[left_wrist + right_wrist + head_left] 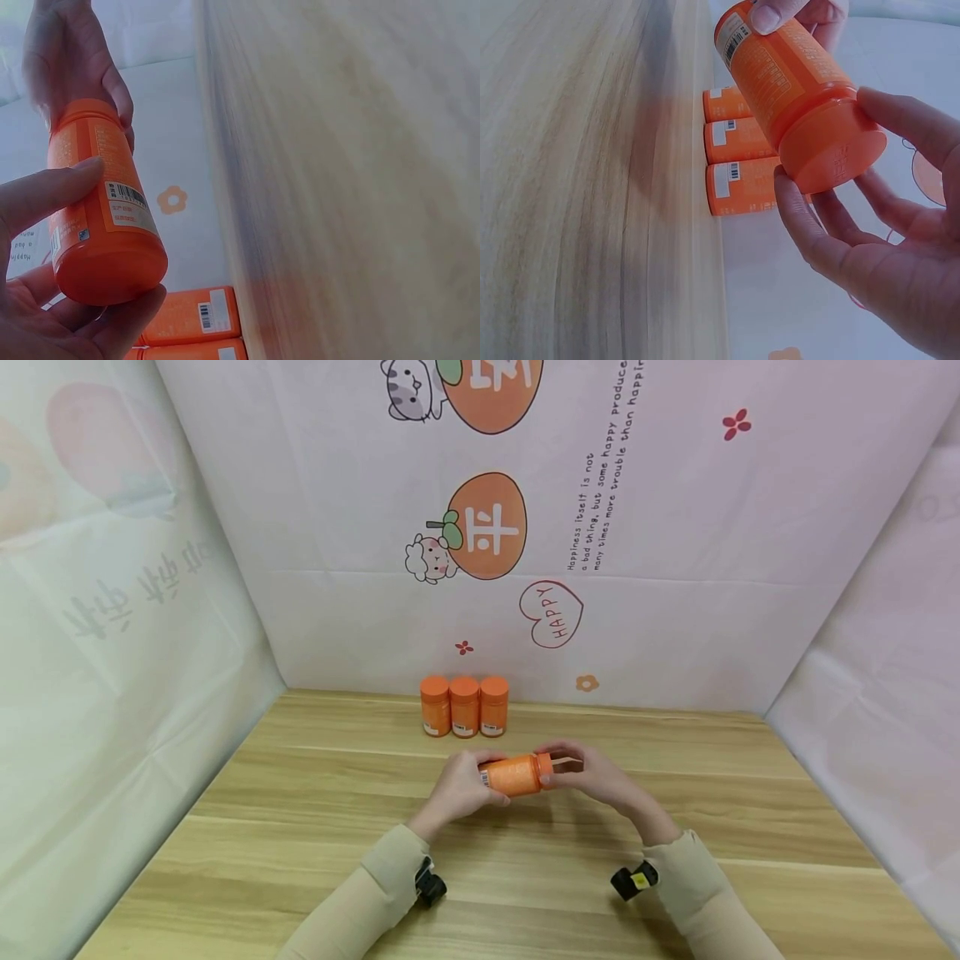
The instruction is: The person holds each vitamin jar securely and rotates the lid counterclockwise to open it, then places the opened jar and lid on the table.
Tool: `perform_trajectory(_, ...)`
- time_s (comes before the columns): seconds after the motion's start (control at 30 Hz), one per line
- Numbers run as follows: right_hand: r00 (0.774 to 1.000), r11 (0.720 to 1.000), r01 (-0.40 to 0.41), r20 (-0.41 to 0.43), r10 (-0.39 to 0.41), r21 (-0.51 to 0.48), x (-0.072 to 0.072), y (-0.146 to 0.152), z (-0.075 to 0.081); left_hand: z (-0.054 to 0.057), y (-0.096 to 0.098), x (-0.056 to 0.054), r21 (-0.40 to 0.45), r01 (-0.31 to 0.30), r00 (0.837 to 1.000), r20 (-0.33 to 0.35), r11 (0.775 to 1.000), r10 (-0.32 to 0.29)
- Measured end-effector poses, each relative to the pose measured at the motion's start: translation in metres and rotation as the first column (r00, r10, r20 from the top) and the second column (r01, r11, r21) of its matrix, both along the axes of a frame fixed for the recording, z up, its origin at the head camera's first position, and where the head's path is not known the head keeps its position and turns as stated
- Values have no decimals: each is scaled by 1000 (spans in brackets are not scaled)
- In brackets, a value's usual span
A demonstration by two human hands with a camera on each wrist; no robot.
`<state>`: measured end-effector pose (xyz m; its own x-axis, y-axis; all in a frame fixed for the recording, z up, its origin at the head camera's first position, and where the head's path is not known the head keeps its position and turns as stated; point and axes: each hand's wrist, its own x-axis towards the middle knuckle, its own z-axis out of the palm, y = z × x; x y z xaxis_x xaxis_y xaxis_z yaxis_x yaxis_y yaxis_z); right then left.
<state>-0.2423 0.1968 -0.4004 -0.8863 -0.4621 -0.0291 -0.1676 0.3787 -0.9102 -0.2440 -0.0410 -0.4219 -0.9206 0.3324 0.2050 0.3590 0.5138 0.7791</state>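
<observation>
An orange bottle (pixel 513 775) with a white barcode label lies tilted nearly sideways in the air above the table, its cap to the right. My left hand (pixel 459 785) grips it round the base end, thumb across the label side and fingers beneath in the left wrist view. At the other end, my right hand (pixel 600 774) has its thumb and fingers curled round the rim of the orange cap (pixel 836 150), which sits on the bottle. The right palm stands apart from the cap's flat top.
Three matching orange bottles (pixel 464 708) stand upright side by side at the back of the wood-grain table (pixel 315 827). Behind them rises a white printed cloth (pixel 360 627), with more pale cloth at both sides. Each sleeve has a black wrist camera (pixel 430 883).
</observation>
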Motion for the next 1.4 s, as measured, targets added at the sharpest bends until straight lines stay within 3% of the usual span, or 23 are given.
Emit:
perform_trajectory(0.6,997,994,-63,-49,59,-93,0,2,-1,-2,1,0,10,7,1000,14,1000,-7)
perform_trajectory(0.9,997,1000,-10,-81,8,-24,0,1,0,-2,1,0,6,7,1000,16,1000,-7)
perform_trajectory(1.17,997,996,82,8,-82,41,-1,-4,3,0,2,0,1,7,1000,10,1000,-7)
perform_trajectory(1.4,977,989,134,159,-143,65,-3,-7,4,0,3,1,7,13,1000,3,1000,-13)
